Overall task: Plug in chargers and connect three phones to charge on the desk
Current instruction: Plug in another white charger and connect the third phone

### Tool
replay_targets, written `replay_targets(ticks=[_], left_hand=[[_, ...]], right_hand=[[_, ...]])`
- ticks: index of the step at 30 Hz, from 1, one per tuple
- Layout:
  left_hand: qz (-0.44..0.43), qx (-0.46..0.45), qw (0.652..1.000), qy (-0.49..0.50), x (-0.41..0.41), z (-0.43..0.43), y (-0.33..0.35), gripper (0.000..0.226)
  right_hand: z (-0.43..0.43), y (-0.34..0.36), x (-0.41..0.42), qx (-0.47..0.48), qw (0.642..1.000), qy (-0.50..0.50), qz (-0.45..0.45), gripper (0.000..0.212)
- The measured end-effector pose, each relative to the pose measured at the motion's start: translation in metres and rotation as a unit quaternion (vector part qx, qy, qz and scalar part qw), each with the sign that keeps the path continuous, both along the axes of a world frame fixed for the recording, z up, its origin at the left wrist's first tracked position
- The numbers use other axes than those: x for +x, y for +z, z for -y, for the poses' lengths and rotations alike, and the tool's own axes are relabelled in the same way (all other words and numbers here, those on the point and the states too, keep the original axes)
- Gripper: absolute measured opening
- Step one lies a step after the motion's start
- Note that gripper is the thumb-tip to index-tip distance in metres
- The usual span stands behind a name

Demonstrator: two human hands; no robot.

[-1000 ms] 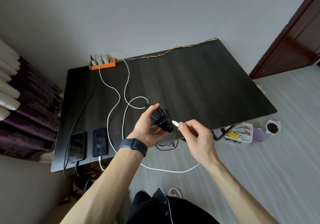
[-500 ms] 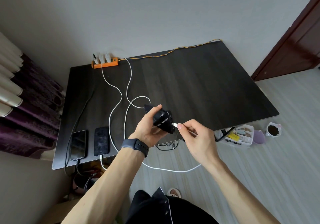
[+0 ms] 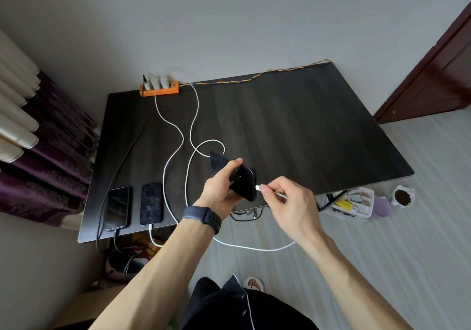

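My left hand (image 3: 219,189) grips a black phone (image 3: 242,179), tilted above the desk's near edge. My right hand (image 3: 288,202) pinches the white plug of a white cable (image 3: 254,248) right against the phone's lower end. Whether the plug is fully seated I cannot tell. Two more dark phones lie flat at the desk's front left: one (image 3: 116,207) with a black cable, one (image 3: 151,203) with a white cable (image 3: 168,162). An orange power strip (image 3: 159,90) with white chargers sits at the back left of the dark desk (image 3: 305,130).
A yellow-and-blue braided cord (image 3: 257,77) runs along the desk's back edge. Purple and cream curtains (image 3: 30,135) hang at left. On the floor at right stand a white organizer box (image 3: 353,203) and a cup (image 3: 402,197). A brown door (image 3: 438,74) is at far right.
My right hand has brought the white plug up against the phone's end; a second ago a short gap showed. The view has shifted slightly.
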State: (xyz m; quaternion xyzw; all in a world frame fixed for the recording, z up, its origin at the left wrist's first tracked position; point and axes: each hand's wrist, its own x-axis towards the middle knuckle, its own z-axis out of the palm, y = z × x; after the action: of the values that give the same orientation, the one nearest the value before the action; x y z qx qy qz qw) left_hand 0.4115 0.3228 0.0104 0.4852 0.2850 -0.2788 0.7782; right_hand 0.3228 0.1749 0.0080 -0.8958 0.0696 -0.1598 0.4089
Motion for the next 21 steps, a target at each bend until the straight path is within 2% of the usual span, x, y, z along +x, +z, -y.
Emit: replay_targets(ticks=[2, 5, 9, 15, 18, 19, 21], left_hand=[[0.004, 0.008, 1.0, 0.017, -0.002, 0.001, -0.001, 0.064], [0.015, 0.043, 0.999, 0.022, -0.007, 0.004, -0.001, 0.058], [0.019, 0.074, 0.996, 0.035, -0.012, 0.005, -0.004, 0.051], [0.048, 0.113, 0.992, 0.016, -0.01, -0.003, -0.017, 0.053], [0.059, 0.163, 0.984, -0.03, -0.008, -0.021, -0.03, 0.065], [0.061, 0.184, 0.98, -0.038, -0.009, -0.028, -0.036, 0.067], [0.059, 0.227, 0.971, -0.044, -0.014, -0.041, -0.053, 0.068]], right_hand=[[-0.003, -0.002, 0.0, -0.026, 1.0, -0.004, 0.01, 0.024], [-0.008, -0.009, -0.002, -0.043, 0.999, -0.011, 0.015, 0.026], [-0.009, -0.022, -0.004, -0.018, 1.0, 0.012, 0.019, 0.025], [-0.016, -0.032, -0.005, 0.027, 0.998, 0.036, -0.036, 0.024], [-0.019, -0.039, 0.002, -0.032, 0.977, 0.114, -0.18, 0.029], [-0.02, -0.044, 0.006, -0.049, 0.954, 0.162, -0.249, 0.031], [-0.021, -0.056, 0.015, -0.065, 0.886, 0.248, -0.388, 0.035]])
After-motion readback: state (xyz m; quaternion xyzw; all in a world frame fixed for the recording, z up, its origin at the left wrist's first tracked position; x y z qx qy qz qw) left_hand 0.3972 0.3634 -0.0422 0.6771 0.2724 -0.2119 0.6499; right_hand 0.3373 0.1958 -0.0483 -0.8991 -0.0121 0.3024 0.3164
